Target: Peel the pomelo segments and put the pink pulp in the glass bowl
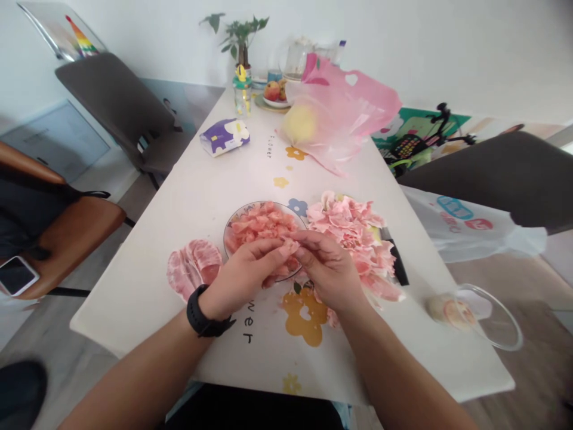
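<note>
My left hand (253, 266), with a black watch on the wrist, and my right hand (329, 266) meet over the near edge of a plate. Pinched between the fingertips of both is a small pale-pink piece of pomelo (290, 243). Loose pink pomelo flesh (264, 221) is heaped on the round, dark-rimmed plate (227, 226). Left of the plate, unpeeled pomelo segments (192, 266) lie on the table beside my left wrist. A pile of pink pomelo peel and membrane (349, 221) spreads out just right of my right hand. A black handle (398, 263) sticks out from beneath it.
On the white table (179, 197) are a purple tissue pack (224, 137), a pink plastic bag (353, 113) around something yellow, fruit on a plate (274, 91), and a potted plant (242, 39). A clear cup (456, 310) stands near the right edge. Chairs flank both sides.
</note>
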Demonstrator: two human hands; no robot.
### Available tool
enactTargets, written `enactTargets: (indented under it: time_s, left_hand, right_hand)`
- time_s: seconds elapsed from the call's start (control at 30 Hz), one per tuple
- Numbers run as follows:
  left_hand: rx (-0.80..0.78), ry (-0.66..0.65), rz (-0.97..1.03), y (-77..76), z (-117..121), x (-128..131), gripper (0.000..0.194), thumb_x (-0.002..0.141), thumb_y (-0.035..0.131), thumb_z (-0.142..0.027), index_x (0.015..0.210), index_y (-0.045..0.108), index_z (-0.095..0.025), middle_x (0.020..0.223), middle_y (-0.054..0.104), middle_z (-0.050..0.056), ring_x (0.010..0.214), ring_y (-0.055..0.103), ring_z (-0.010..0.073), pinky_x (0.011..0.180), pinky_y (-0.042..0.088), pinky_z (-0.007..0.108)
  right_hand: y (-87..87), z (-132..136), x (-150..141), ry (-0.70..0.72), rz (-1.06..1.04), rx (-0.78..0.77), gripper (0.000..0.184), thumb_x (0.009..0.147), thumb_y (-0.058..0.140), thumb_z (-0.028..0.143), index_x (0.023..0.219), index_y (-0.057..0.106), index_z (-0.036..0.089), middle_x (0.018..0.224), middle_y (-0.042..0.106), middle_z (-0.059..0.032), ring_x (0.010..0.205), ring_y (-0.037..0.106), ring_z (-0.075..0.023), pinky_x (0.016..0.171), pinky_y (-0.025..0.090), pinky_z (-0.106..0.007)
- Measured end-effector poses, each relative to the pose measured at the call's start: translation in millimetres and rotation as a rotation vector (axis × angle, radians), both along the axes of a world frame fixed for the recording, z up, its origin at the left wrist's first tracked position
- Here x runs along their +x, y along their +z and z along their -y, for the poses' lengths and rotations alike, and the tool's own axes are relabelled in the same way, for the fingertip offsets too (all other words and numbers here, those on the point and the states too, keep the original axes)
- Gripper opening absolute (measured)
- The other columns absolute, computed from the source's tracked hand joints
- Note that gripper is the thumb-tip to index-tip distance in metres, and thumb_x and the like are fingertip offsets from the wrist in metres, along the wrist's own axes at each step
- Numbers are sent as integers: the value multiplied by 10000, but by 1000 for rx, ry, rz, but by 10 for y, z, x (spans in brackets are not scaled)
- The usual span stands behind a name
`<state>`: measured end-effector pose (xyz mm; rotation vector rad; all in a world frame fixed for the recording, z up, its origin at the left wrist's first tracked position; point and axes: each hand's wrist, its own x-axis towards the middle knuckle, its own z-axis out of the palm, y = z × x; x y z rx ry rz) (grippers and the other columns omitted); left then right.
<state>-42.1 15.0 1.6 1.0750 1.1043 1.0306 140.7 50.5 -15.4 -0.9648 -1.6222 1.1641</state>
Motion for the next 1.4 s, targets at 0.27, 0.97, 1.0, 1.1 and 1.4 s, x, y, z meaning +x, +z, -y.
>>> enactTargets:
  time_s: [0.27, 0.97, 1.0, 1.1, 1.4]
  left_hand:
    - [37, 67, -94, -23, -20, 25, 281, 968, 693, -468, 1031, 829, -230, 1021, 813, 57, 898, 739, 203, 788, 598, 298]
    - [35, 159, -266, 24, 9, 26, 331, 966, 663, -531, 934, 829, -247, 770, 729, 0, 695, 612, 160, 622, 453, 265]
    - [30, 169, -261, 24, 10, 22, 329, 967, 661, -527, 932, 825, -244, 774, 728, 0, 692, 607, 154, 618, 449, 260]
    - [37, 179, -248, 27, 13, 17, 326, 963, 667, -522, 946, 821, -235, 810, 741, 5, 708, 612, 148, 619, 452, 254]
    - [63, 213, -287, 9, -5, 31, 346, 946, 688, -551, 1023, 844, -253, 895, 800, 24, 816, 700, 179, 701, 539, 280]
  right_hand:
    - [78, -51, 80, -31, 472, 598, 237, 1023, 629, 256, 1172, 801, 321, 1128, 744, -102, 1048, 701, -280, 900, 609, -491]
    - [-3, -117, -20, -257, 225, 24, 212, 979, 659, 347, 1100, 795, 240, 1041, 784, -67, 980, 728, -249, 939, 591, -444]
    - [-18, -130, -23, -210, 271, 101, 232, 989, 629, 306, 1131, 801, 244, 1101, 784, -78, 1042, 729, -258, 983, 582, -459]
    - [-22, -140, -37, -92, 347, 280, 297, 1023, 555, 246, 1175, 810, 253, 1243, 767, -101, 1189, 711, -272, 1071, 558, -478]
    - [64, -124, -77, -161, 212, 258, 165, 984, 647, 206, 971, 798, 272, 1050, 781, -43, 991, 736, -213, 871, 608, -372]
